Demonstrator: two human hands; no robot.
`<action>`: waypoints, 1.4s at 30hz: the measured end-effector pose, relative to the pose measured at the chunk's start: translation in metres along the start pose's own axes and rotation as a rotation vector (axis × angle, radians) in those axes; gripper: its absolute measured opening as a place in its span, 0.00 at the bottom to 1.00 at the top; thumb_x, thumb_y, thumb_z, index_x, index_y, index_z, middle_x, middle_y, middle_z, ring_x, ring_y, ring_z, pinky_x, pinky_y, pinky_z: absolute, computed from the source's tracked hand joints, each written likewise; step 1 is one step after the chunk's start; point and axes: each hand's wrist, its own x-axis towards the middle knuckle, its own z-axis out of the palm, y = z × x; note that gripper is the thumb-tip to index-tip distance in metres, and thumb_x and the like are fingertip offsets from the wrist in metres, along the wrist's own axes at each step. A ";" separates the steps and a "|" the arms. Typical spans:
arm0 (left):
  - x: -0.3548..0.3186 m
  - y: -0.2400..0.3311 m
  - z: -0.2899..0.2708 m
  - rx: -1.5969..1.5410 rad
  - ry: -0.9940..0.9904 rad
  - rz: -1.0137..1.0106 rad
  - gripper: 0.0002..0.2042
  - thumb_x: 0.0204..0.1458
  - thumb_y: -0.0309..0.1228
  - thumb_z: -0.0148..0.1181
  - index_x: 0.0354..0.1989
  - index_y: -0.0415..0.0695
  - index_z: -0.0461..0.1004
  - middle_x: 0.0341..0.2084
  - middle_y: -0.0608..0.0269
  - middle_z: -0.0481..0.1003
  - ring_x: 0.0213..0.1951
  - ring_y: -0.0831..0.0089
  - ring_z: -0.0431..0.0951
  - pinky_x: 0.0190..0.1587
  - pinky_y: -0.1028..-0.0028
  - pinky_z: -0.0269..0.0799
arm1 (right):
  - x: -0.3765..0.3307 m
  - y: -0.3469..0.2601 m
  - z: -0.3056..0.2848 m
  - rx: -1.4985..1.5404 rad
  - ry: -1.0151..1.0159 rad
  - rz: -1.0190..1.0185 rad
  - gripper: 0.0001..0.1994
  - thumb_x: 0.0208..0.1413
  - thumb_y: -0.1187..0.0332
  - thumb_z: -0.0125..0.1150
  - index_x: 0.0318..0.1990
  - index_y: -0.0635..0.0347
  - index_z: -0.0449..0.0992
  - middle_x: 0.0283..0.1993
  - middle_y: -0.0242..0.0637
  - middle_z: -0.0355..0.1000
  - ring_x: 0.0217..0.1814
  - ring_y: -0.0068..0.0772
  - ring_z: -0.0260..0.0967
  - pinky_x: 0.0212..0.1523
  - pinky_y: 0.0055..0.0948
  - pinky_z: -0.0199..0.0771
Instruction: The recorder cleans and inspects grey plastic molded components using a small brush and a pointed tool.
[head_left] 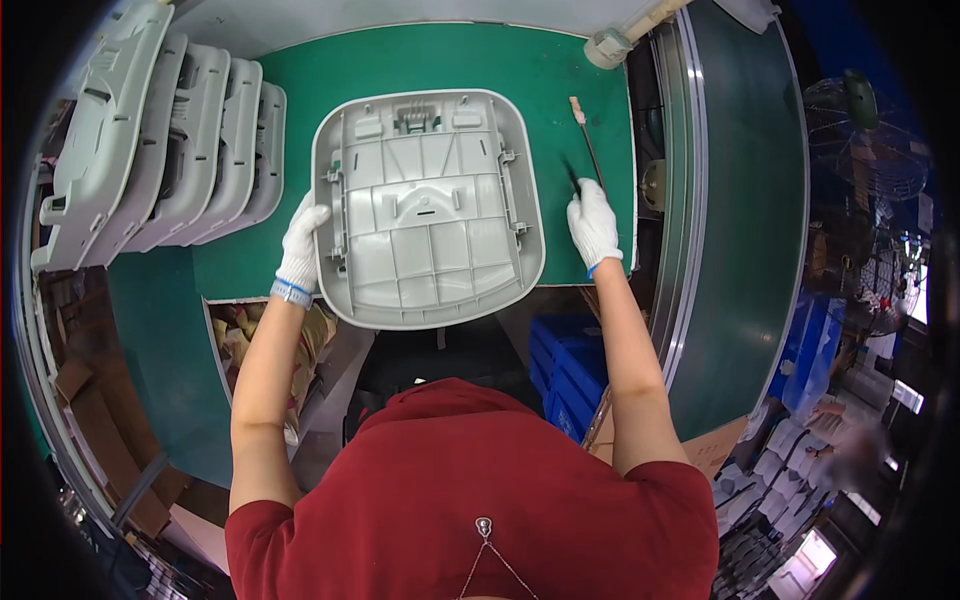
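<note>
A light grey moulded plastic panel (430, 255), rounded at its corners, sits on the green tabletop with its ribbed side up and its near edge past the table's front edge. My left hand (300, 245), in a white knitted glove, grips the panel's left edge. To the right of the panel, my gloved right hand (594, 228) is closed around a slim dark tool (572, 176); its tip is blurred and its exact kind cannot be made out. Just beyond this hand lies a thin dark rod (590, 140) with a pale pinkish end.
Several similar grey panels (180, 150) stand in a row at the far left of the green table (350, 60). A conveyor with metal rails (690, 200) runs along the right. Below the table are blue crates (565, 370); a fan (868, 140) stands farther right.
</note>
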 end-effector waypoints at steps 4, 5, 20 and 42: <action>0.015 -0.001 0.016 0.848 0.301 0.244 0.32 0.53 0.29 0.61 0.69 0.40 0.66 0.56 0.52 0.76 0.53 0.58 0.78 0.60 0.64 0.73 | -0.029 -0.078 -0.032 0.206 0.107 -0.068 0.27 0.63 0.68 0.51 0.71 0.52 0.62 0.61 0.52 0.71 0.54 0.58 0.74 0.54 0.51 0.76; 0.014 -0.003 0.031 1.278 0.455 0.429 0.33 0.52 0.30 0.62 0.69 0.41 0.66 0.58 0.50 0.75 0.55 0.55 0.77 0.63 0.63 0.70 | -0.036 -0.097 -0.033 0.202 0.089 -0.141 0.28 0.64 0.66 0.50 0.72 0.50 0.60 0.61 0.50 0.71 0.53 0.57 0.75 0.54 0.49 0.76; 0.017 -0.076 0.115 1.786 0.215 0.564 0.52 0.34 0.57 0.78 0.67 0.38 0.65 0.66 0.46 0.66 0.74 0.44 0.54 0.77 0.45 0.39 | -0.038 -0.159 0.029 -0.055 -0.185 -0.312 0.18 0.65 0.69 0.50 0.59 0.41 0.76 0.48 0.42 0.73 0.38 0.50 0.78 0.34 0.47 0.80; 0.019 -0.079 0.115 1.793 0.235 0.561 0.49 0.34 0.60 0.76 0.64 0.42 0.69 0.62 0.48 0.70 0.71 0.45 0.59 0.76 0.46 0.42 | -0.034 -0.162 0.031 -0.057 -0.188 -0.313 0.17 0.65 0.69 0.51 0.59 0.43 0.76 0.48 0.45 0.73 0.37 0.51 0.78 0.35 0.47 0.79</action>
